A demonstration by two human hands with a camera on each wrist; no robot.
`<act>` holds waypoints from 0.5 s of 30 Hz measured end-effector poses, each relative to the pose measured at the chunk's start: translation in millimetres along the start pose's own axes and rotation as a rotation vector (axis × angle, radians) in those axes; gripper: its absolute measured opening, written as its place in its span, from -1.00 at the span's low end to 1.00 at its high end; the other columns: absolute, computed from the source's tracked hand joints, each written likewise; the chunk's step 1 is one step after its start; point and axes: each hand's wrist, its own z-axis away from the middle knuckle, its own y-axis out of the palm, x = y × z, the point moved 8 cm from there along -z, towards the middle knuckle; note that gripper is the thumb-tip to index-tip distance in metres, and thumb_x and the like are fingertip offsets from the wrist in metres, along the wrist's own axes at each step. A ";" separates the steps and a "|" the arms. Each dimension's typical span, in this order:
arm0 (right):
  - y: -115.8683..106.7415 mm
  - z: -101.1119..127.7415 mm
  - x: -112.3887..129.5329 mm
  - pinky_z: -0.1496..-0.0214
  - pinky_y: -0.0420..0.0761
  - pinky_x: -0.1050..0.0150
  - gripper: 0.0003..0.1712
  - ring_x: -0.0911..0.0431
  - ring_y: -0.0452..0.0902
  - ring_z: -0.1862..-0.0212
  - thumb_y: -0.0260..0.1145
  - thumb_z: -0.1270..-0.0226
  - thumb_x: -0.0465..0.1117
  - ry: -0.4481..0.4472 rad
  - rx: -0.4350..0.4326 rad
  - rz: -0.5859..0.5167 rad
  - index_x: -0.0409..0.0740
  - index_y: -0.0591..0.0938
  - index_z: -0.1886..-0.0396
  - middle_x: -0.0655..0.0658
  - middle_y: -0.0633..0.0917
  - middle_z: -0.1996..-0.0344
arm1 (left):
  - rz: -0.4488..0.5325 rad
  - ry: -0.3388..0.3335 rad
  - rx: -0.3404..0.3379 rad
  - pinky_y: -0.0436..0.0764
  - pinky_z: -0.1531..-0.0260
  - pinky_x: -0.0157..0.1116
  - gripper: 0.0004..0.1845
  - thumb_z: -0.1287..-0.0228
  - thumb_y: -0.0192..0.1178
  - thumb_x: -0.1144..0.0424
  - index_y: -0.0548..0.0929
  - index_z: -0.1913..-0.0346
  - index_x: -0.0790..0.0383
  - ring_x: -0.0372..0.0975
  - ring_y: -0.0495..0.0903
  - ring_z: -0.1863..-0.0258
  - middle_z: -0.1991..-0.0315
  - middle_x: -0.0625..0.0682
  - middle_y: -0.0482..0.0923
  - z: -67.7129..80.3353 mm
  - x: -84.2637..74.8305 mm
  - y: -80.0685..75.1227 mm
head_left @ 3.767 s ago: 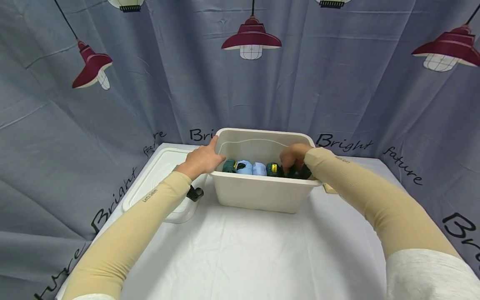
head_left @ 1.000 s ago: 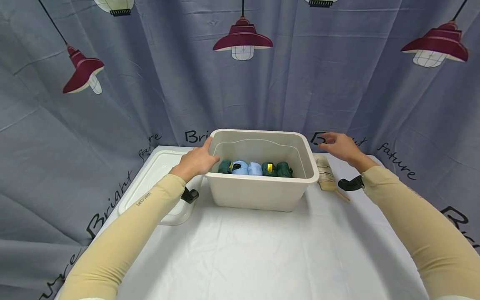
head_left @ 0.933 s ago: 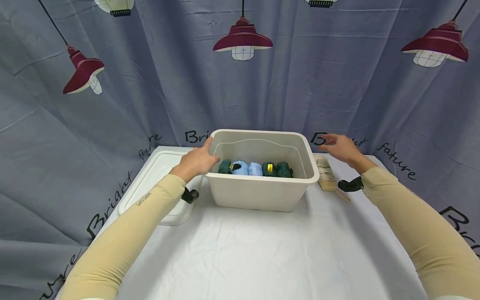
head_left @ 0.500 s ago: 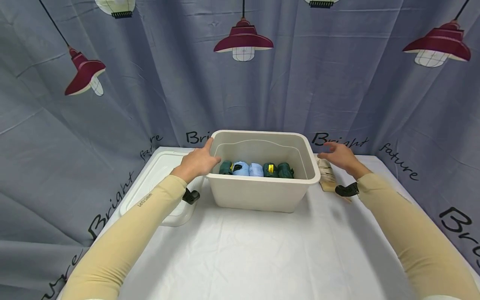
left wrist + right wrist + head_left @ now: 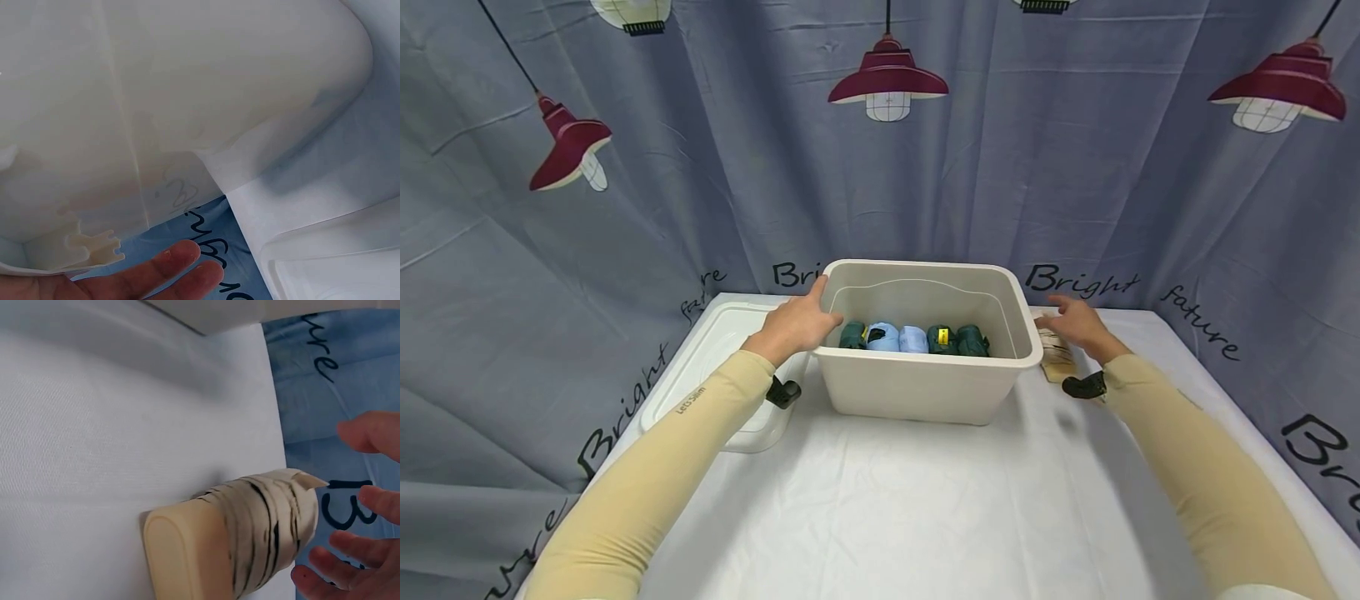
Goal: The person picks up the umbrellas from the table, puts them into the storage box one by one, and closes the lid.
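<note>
My left hand [image 5: 795,321] rests on the left rim of a cream plastic storage box [image 5: 917,383]. Its thumb lies over the rim, and in the left wrist view its fingers [image 5: 181,256] extend loosely outside. Inside the box stands a row of rolled bundles, dark green [image 5: 972,341] and light blue [image 5: 913,339]. My right hand [image 5: 1078,325] hovers beside the box's right end, holding nothing. Close to its spread fingers lies a beige block-shaped thing [image 5: 187,556] wrapped in pale cloth with dark lines [image 5: 269,531]; its kind is unclear.
A white lid [image 5: 718,337] lies flat to the left of the box, partly under my left forearm. The white-covered table [image 5: 917,517] ends just behind the box, where a grey-blue printed curtain [image 5: 737,167] hangs.
The right hand has left the bundles in the box, moved out to the right, then come down toward the wrapped thing. My left hand stays at the rim.
</note>
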 end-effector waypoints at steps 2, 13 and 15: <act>1.7 0.3 -1.2 -0.38 0.28 -0.33 -0.04 -0.46 0.15 -0.43 0.26 -0.39 0.02 0.000 0.000 -0.005 -0.33 0.08 -0.58 -0.59 0.16 -0.45 | 0.001 -0.001 0.000 0.53 0.08 0.07 -0.09 -0.36 0.00 -0.16 -0.15 -0.65 -0.06 0.09 0.63 -0.01 -0.24 0.26 0.55 0.4 -0.5 -0.1; 13.1 -1.3 -12.6 -0.43 0.16 -0.36 0.01 -0.44 0.03 -0.49 0.24 -0.39 0.07 0.015 0.028 -0.024 -0.33 0.02 -0.60 -0.53 0.11 -0.51 | 0.000 -0.004 -0.002 0.52 0.06 0.09 -0.09 -0.35 -0.01 -0.16 -0.15 -0.65 -0.05 0.11 0.63 -0.01 -0.23 0.27 0.56 1.0 -0.2 0.2; 15.4 -2.5 -13.3 -0.44 0.13 -0.35 0.00 -0.43 0.02 -0.50 0.24 -0.37 0.05 0.015 0.019 -0.018 -0.35 0.03 -0.59 -0.51 0.11 -0.51 | -0.002 -0.003 -0.004 0.52 0.07 0.08 -0.09 -0.36 -0.01 -0.16 -0.15 -0.65 -0.05 0.11 0.63 0.00 -0.22 0.27 0.56 0.9 -0.4 0.0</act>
